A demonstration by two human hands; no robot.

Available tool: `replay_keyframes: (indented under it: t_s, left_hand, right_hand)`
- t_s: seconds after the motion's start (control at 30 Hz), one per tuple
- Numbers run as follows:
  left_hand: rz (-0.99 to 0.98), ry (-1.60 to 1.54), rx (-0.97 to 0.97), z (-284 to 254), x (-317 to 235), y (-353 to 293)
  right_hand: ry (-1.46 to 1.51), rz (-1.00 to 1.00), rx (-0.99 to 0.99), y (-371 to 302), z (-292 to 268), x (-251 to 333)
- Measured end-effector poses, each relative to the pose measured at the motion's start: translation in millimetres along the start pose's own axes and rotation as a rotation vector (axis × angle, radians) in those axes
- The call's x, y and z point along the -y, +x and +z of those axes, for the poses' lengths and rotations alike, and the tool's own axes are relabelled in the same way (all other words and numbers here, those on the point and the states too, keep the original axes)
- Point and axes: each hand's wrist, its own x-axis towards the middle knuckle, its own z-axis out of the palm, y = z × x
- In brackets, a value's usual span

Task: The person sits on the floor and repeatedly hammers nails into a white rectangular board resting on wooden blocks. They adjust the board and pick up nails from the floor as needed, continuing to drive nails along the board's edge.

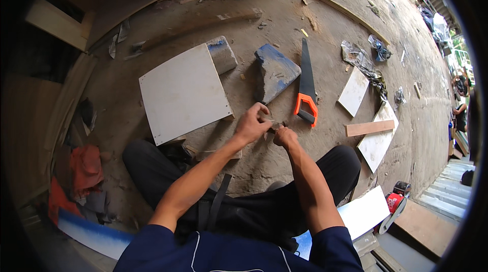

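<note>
Both hands meet in front of my crossed legs, low above the dirt floor. My left hand [251, 125] is bent in a pinch, its thumb and fingers near the tip of a small dark object [275, 126]. My right hand [285, 136] is closed around that object; its kind is too small and covered to make out. Just beyond the hands lies a grey block [278, 71] with blue paint on it. A handsaw [307, 81] with a dark blade and an orange and black handle lies right of the block. Left of my hands rests a white panel [183, 94].
Another block [222, 53] touches the panel's far corner. At right lie a small white board [354, 91], a longer white board [377, 142] and a wooden strip [369, 128] across it. A red power tool [394, 203] sits near right. Wooden cabinet frames [61, 20] stand far left.
</note>
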Motion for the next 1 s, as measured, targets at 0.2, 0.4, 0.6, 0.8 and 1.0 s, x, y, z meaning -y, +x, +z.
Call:
replay_keyframes:
  t_s: [0.2, 0.4, 0.6, 0.8, 1.0]
  left_hand:
    - [0.157, -0.07, -0.282, -101.3, 19.8, -33.0]
    - [0.098, -0.14, -0.279, -124.9, 41.4, -53.8]
    - [0.15, 0.077, -0.375, -116.8, 49.2, -48.8]
    - [0.142, 0.053, -0.378, -112.8, 54.5, -40.7]
    - [0.207, 0.153, -0.396, -108.6, 55.6, -36.3]
  right_hand:
    - [-0.063, -0.015, 0.059, -1.0, -10.2, 14.1]
    - [-0.236, -0.071, 0.174, 14.2, -18.0, 15.7]
    - [-0.259, -0.017, 0.253, 24.6, -11.6, 19.5]
    - [-0.15, -0.058, 0.187, 32.4, 2.9, 9.8]
    - [-0.09, -0.104, 0.128, 35.4, 11.6, -1.8]
